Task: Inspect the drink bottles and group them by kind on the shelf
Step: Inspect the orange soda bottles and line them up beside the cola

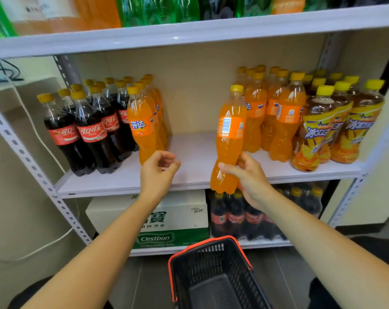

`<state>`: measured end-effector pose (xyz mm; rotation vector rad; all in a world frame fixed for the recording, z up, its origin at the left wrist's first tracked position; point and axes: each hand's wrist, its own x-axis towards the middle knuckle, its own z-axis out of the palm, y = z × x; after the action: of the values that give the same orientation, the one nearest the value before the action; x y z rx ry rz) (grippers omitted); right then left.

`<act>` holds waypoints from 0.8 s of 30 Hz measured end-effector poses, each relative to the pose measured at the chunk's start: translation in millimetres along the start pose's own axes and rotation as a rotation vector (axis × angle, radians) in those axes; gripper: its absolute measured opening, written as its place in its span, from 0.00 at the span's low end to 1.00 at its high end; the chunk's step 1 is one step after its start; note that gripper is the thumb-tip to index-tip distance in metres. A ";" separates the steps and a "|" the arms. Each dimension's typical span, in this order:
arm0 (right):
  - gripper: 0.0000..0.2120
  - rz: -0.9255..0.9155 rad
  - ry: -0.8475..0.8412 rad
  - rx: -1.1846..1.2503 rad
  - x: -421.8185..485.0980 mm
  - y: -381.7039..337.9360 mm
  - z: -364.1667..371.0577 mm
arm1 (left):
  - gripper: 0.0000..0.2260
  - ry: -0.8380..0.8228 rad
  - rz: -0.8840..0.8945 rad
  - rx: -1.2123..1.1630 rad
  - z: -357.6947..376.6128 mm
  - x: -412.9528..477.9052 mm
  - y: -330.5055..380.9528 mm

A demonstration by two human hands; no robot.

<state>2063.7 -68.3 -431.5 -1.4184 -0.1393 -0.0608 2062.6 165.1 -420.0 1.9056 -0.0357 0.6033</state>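
My right hand [250,177] grips the lower part of an orange soda bottle [230,130] with a yellow cap, held upright in front of the middle shelf [195,152]. My left hand [159,169] hovers with loosely curled fingers, holding nothing, just below the front bottle of a row of orange soda bottles [144,121] on the shelf's left. Left of that row stand several cola bottles [86,126]. On the right stand more orange soda bottles [276,110] and iced tea bottles [336,123].
A black shopping basket [213,273] with an orange rim sits on the floor below my arms. The lower shelf holds a water carton [166,221] and a wrapped pack of cola bottles [256,215]. Green and orange bottles fill the top shelf [189,30].
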 end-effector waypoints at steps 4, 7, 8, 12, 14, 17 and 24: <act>0.19 0.015 -0.079 -0.040 -11.9 -0.2 -2.2 | 0.08 -0.306 -0.062 -0.224 12.0 -9.7 15.8; 0.21 0.000 -0.112 -0.110 -18.2 -1.3 -2.2 | 0.15 -0.417 -0.083 -0.336 21.6 -11.2 24.9; 0.22 -0.004 -0.122 -0.137 -20.1 -1.5 -1.7 | 0.17 -0.434 -0.092 -0.381 24.9 -10.0 28.8; 0.22 -0.044 -0.117 -0.237 -24.3 -0.4 1.2 | 0.19 -0.427 -0.102 -0.520 38.6 -8.2 38.2; 0.23 -0.087 -0.085 -0.325 -25.3 -0.7 3.2 | 0.20 -0.392 -0.114 -0.556 43.4 -8.3 39.0; 0.24 -0.109 -0.126 -0.380 -25.5 -3.3 3.1 | 0.23 -0.392 -0.167 -0.622 45.6 -4.6 37.2; 0.15 0.064 -0.269 -0.251 -20.4 -11.4 -11.0 | 0.19 -0.482 -0.205 -0.713 46.7 3.1 36.7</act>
<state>2042.7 -81.7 -424.7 -1.6767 -0.3167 0.1713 2072.6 109.9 -400.5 1.2906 -0.3181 -0.0355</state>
